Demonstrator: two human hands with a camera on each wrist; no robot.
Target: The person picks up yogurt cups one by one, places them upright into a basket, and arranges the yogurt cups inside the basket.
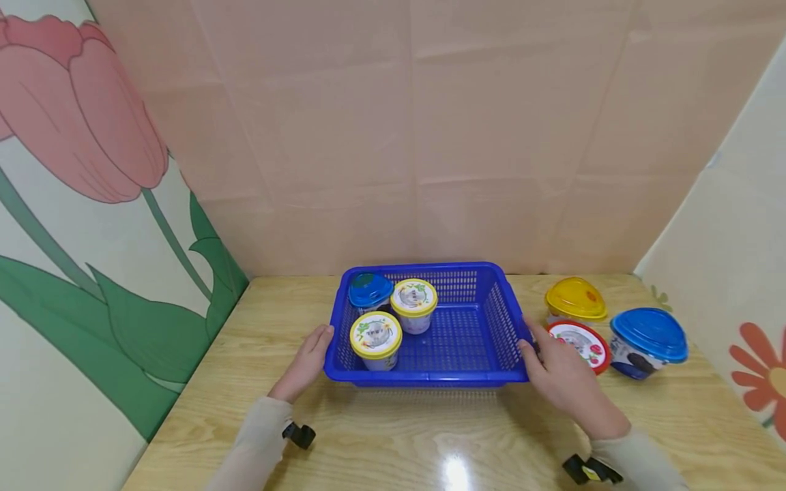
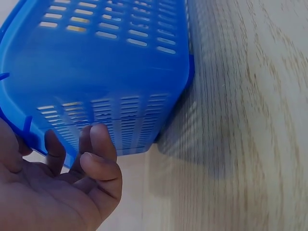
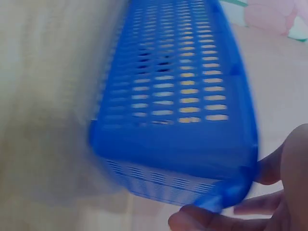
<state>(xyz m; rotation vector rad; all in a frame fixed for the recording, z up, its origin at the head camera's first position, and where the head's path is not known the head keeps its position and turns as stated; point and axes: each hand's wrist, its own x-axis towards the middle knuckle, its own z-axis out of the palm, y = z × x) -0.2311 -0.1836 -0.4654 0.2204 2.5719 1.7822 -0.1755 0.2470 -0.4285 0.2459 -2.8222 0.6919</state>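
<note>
- Basket in front of the wall
- Three tubs in it, toward its left side
- Three more tubs on the counter, right of the basket

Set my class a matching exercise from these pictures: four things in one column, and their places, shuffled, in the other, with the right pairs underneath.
Things:
1. Blue plastic basket
2. Left hand
3. Red-lidded tub
4. Right hand

Places:
A. Gripping the basket's right end
B. Between the two hands
C. Gripping the basket's left end
D. On the table, outside the basket

Right pairs: 1-B, 2-C, 3-D, 4-A
</note>
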